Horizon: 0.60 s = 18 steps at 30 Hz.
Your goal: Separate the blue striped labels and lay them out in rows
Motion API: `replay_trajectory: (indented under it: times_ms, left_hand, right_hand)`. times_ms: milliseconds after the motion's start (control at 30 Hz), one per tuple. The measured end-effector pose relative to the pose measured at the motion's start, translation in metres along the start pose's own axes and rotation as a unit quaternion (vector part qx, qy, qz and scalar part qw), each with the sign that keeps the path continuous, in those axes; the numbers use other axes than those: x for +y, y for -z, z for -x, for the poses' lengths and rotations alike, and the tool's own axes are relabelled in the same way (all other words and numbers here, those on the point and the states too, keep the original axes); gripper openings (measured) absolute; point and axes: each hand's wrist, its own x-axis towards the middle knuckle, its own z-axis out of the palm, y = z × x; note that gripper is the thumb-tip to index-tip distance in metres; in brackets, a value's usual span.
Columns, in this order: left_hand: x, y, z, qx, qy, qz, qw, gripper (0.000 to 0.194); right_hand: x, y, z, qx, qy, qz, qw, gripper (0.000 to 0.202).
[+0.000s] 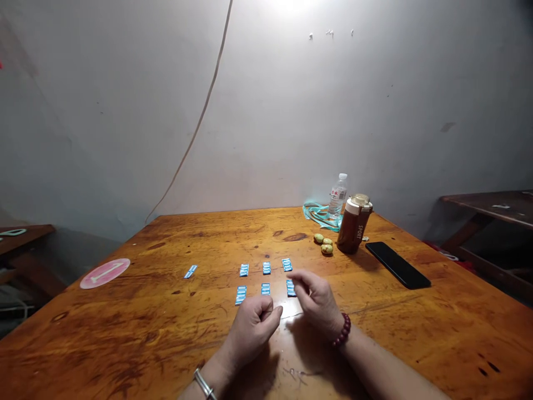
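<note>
My left hand (pixel 255 328) is curled into a fist above the near part of the wooden table (pixel 166 328), its thumb lying forward; whatever it holds, if anything, is hidden. My right hand (pixel 317 300) hovers beside it with bent fingers, the fingertips close to a blue-and-white group of small strips (pixel 290 288) that it partly covers. I cannot make out anything in its grip. Further groups of these strips lie in two rows: one at the back left (pixel 244 270), one at the back middle (pixel 266 268), one at the back right (pixel 287 264), plus two in front (pixel 241 294) (pixel 265 289).
A separate pair of strips (pixel 190 271) and a pink round sticker (pixel 106 273) lie leftward. To the right are several small yellowish egg-shaped things (pixel 327 249), a brown sports bottle (pixel 353 228), a black phone (pixel 397 265), a clear water bottle (pixel 337 197) and a turquoise ribbon (pixel 314 213).
</note>
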Motion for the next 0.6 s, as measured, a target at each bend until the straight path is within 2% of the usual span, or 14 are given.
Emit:
replay_trajectory:
  times_ms: [100,200,267,333,400,467,533,600]
  left_hand:
    - [0.001,0.004,-0.002,0.033,0.006,0.010,0.999,0.038]
    - [-0.005,0.016,-0.008,0.121,0.022,0.028,0.992,0.032]
    - [-0.016,0.027,-0.015,0.177,0.034,0.032,0.983,0.027]
    - [-0.033,0.038,-0.023,0.254,0.054,0.016,0.966,0.026]
    - [-0.051,0.046,-0.031,0.294,0.105,-0.004,0.950,0.038]
    - [-0.066,0.048,-0.038,0.273,0.164,-0.033,0.947,0.050]
    - [-0.076,0.045,-0.045,0.230,0.168,-0.089,0.954,0.058]
    - [-0.081,0.040,-0.052,0.159,0.173,-0.167,0.958,0.062]
  right_hand:
    - [0.014,0.012,-0.010,0.059,-0.061,0.016,0.996,0.022]
    - [0.033,0.018,-0.016,0.077,-0.115,0.032,0.990,0.027]
    - [0.045,0.016,-0.016,0.050,-0.138,0.055,0.988,0.031]
    - [0.056,0.009,-0.016,-0.002,-0.159,0.113,0.981,0.039]
    - [0.063,-0.002,-0.020,-0.059,-0.170,0.176,0.968,0.050]
    - [0.066,-0.014,-0.027,-0.101,-0.190,0.218,0.952,0.057]
    - [0.067,-0.025,-0.037,-0.129,-0.219,0.234,0.938,0.059]
    - [0.066,-0.034,-0.045,-0.148,-0.238,0.232,0.931,0.058]
